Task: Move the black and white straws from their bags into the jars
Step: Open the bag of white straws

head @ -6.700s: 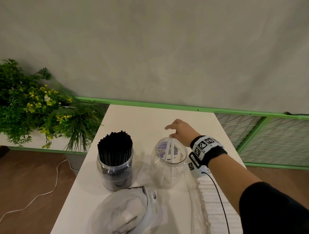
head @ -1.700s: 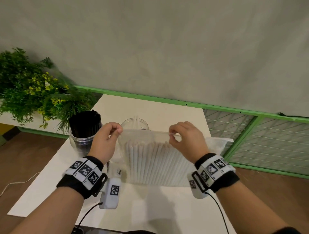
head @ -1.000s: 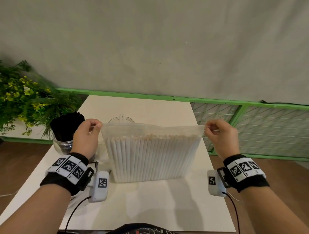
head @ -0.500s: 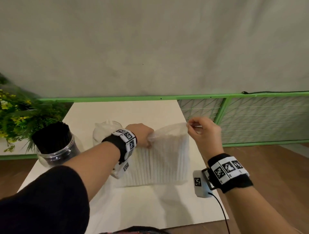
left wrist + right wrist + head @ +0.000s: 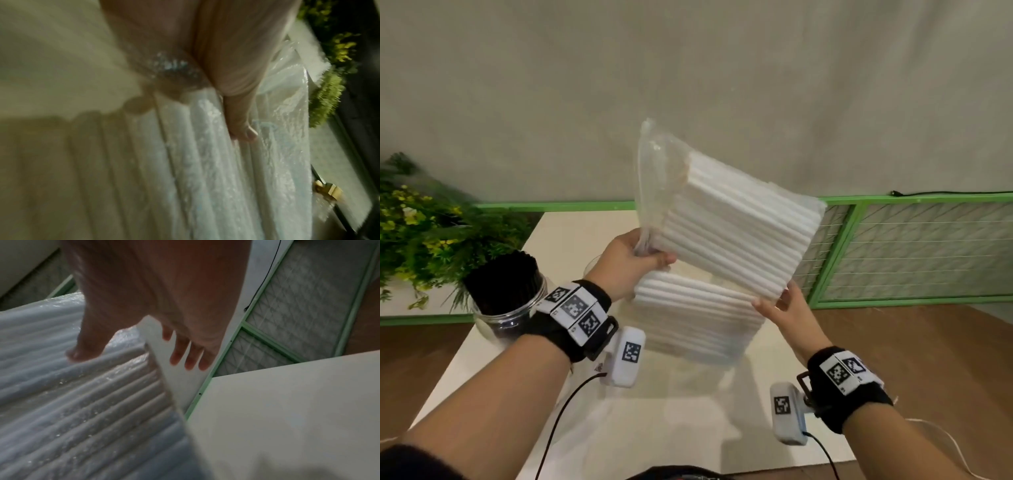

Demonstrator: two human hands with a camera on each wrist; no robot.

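Bag (image 5: 726, 219) is gripped at its mouth by left hand (image 5: 626, 263), propped underneath by flat right hand (image 5: 787, 305), straws' long axis slanting down-right at frame centre.

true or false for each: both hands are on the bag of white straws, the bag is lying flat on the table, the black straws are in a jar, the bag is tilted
1. Both hands touch the clear plastic bag of white straws. True: the left hand grips its open end, the right hand supports its lower corner.
2. The bag lies flat on the white table. False: it is held up in the air.
3. The black straws stand in a clear round jar. True.
4. The bag hangs straight and upright. False: it is tilted, with the straws running sideways.
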